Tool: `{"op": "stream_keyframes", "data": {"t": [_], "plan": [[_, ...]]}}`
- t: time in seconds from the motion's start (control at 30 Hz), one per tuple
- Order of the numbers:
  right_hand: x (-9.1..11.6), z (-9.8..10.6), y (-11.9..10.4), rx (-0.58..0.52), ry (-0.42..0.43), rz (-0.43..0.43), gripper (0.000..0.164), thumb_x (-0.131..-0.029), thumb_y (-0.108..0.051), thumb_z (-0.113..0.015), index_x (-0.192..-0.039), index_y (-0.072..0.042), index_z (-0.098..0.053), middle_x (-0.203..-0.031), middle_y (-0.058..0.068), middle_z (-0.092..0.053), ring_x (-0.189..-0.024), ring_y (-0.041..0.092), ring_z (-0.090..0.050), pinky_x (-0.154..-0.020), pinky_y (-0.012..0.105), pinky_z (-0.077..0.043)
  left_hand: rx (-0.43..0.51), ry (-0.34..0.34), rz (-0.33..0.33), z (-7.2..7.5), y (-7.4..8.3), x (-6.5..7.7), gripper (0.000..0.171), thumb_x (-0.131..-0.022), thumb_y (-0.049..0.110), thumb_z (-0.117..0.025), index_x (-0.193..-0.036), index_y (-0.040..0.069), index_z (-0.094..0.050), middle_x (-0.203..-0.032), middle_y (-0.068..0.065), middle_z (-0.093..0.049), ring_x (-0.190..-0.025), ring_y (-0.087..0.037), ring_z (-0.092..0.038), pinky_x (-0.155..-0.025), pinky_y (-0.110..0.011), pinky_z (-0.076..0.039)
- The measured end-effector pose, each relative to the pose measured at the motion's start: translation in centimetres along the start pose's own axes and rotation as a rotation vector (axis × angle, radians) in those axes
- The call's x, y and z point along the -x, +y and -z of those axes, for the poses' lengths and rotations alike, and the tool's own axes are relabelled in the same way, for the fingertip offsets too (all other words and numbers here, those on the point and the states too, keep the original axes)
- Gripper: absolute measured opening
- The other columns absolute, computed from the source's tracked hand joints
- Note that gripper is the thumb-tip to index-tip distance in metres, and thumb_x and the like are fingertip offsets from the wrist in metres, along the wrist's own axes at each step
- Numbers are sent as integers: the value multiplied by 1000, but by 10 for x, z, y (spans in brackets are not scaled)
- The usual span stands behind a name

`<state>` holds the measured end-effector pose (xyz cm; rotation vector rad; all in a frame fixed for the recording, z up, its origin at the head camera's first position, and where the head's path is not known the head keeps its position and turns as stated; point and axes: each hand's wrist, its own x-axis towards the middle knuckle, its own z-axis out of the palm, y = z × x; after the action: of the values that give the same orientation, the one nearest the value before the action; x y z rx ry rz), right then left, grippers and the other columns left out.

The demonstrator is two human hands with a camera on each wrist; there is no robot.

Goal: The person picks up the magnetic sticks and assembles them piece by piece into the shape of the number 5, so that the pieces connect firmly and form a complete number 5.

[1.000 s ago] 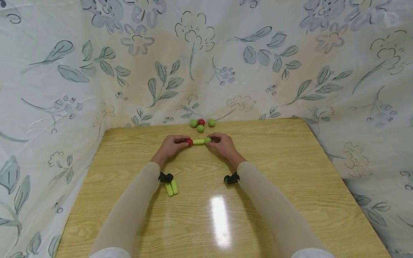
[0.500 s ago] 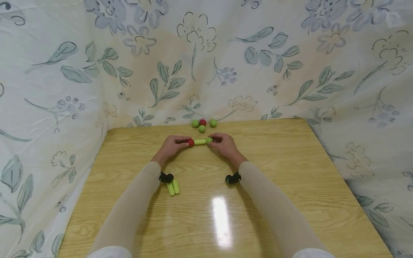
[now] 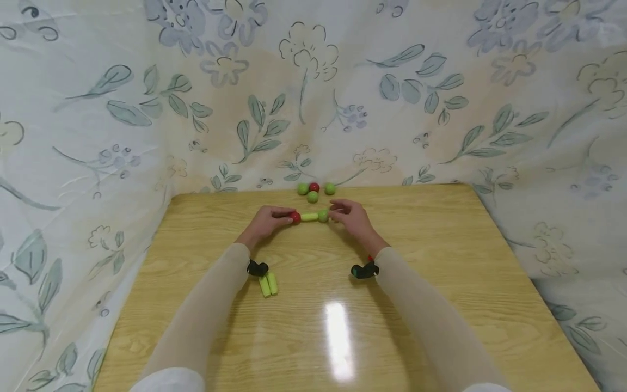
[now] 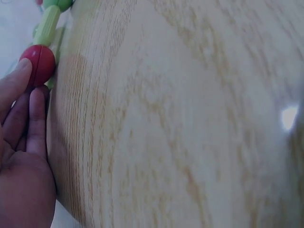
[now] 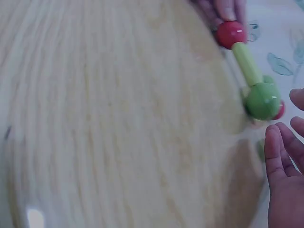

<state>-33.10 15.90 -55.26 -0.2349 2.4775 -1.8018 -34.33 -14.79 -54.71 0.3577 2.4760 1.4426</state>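
A yellow-green rod (image 3: 309, 216) lies across the far part of the table, joining a red ball (image 3: 295, 218) at its left end to a green ball (image 3: 323, 216) at its right end. My left hand (image 3: 266, 222) pinches the red ball between thumb and fingers; the left wrist view shows the thumb (image 4: 19, 78) on its side. Just right of the green ball is my right hand (image 3: 354, 219), fingers parted and nothing between them. In the right wrist view a small gap separates its fingertips (image 5: 273, 135) from the green ball (image 5: 263, 101).
Behind the joined piece sit a red ball (image 3: 314, 187) and several green balls (image 3: 330, 189), close to the floral cloth (image 3: 343, 98). Two more yellow-green rods (image 3: 268, 284) lie side by side near my left wrist. The wooden table (image 3: 303, 337) reflects a bright light.
My right hand has let go of the green ball and drawn slightly to the right, its fingers spreading. The left hand still pinches the red ball. The head view has shifted a little.
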Motion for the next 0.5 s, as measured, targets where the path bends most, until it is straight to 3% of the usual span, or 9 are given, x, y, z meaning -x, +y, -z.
{"op": "stream_keyframes", "data": {"t": [0.3, 0.5], "plan": [[13, 46, -14, -4, 25, 54, 43, -107, -10, -71, -147, 4, -63, -136, 23, -69, -124, 34, -66, -98, 31, -56, 13, 14, -9, -1, 0, 0, 37, -107, 22, -73, -143, 10, -72, -146, -11, -68, -141, -29, -57, -122, -46, -40], [28, 82, -21, 78, 8, 88, 39, -107, -14, -72, -144, -2, -68, -137, 20, -70, -122, 33, -66, -93, 23, -55, 14, 7, -16, 1, 1, -1, 36, -108, 22, -72, -142, 11, -73, -145, -11, -68, -141, -30, -57, -122, -47, -39]]}}
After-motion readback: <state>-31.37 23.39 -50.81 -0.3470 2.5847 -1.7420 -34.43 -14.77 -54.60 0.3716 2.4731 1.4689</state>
